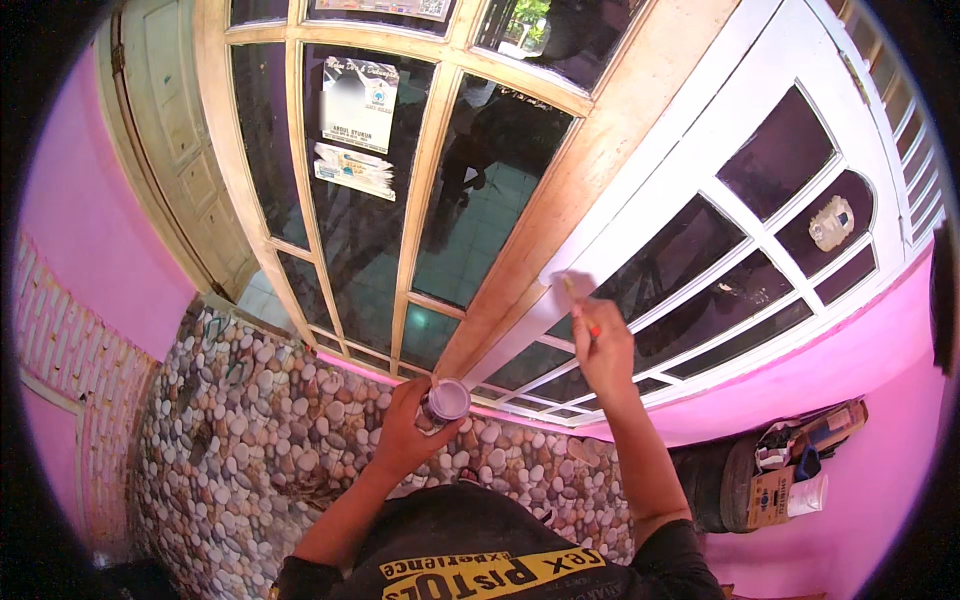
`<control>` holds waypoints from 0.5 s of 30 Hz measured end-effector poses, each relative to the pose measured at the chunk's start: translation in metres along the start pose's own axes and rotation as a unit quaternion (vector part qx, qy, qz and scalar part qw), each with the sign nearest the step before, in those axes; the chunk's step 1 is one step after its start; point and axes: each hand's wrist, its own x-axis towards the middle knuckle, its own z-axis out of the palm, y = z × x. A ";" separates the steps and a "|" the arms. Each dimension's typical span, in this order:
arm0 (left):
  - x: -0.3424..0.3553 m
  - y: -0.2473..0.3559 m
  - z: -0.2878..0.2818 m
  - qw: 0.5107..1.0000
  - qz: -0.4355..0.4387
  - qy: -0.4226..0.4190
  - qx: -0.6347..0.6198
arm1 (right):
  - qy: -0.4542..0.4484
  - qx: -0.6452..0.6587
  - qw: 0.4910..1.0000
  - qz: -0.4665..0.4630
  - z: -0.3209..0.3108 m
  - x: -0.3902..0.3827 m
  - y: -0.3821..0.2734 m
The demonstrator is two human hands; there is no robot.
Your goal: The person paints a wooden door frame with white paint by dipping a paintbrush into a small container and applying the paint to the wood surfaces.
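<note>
My right hand (605, 350) grips a paintbrush (568, 283) with a red-tipped handle, its head against the white-painted edge (600, 230) of the window frame. That edge runs beside a bare, light wooden post (510, 280) with glass panes to its left. Lower and to the left, my left hand (405, 430) is closed round a small paint can (448, 400) of pale, whitish paint, held near the foot of the post.
A white multi-pane window (775, 230) fills the right; an old panelled door (175, 140) stands at the far left. Pink walls (90, 300) flank a pebble-patterned floor (230, 430). Boxes and a white bucket (805, 495) sit at the lower right. Sandals (240, 350) lie near the doorway.
</note>
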 end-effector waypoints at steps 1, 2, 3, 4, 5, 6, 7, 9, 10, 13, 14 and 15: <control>0.000 0.001 -0.002 1.000 -0.003 -0.001 0.004 | 0.049 0.011 0.999 -0.017 -0.003 0.011 -0.001; -0.001 0.002 -0.004 1.000 -0.003 -0.001 0.008 | 0.098 0.021 0.994 -0.033 -0.007 0.023 -0.003; 0.000 0.003 -0.003 1.000 0.000 0.001 0.009 | 0.129 0.017 0.991 -0.027 -0.017 0.032 -0.006; 0.000 0.004 -0.001 1.000 0.002 0.003 0.010 | 0.154 0.013 0.988 -0.018 -0.028 0.040 -0.013; 0.000 0.005 -0.001 1.000 0.003 0.000 0.007 | 0.170 0.016 0.985 -0.003 -0.038 0.044 -0.020; 0.000 0.006 -0.002 1.000 0.004 0.003 0.010 | 0.185 0.022 0.982 0.009 -0.041 0.047 -0.024; 0.000 0.007 -0.003 1.000 0.005 0.006 0.012 | 0.185 0.023 0.982 0.008 -0.039 0.042 -0.025; -0.002 0.005 -0.003 1.000 -0.005 0.000 0.011 | 0.144 0.072 0.984 0.069 -0.033 0.023 -0.026; -0.003 0.005 -0.003 1.000 -0.015 -0.007 0.011 | 0.135 0.052 0.989 0.026 -0.029 0.019 -0.028; -0.005 0.002 -0.001 1.000 -0.009 -0.008 0.010 | 0.070 0.019 0.995 0.064 -0.015 0.010 -0.020; -0.005 0.000 0.000 1.000 -0.006 -0.009 0.009 | 0.094 0.010 0.995 0.029 -0.014 0.014 -0.014; -0.006 -0.004 -0.002 1.000 -0.005 -0.011 0.017 | 0.117 0.005 0.993 -0.006 -0.010 0.020 -0.010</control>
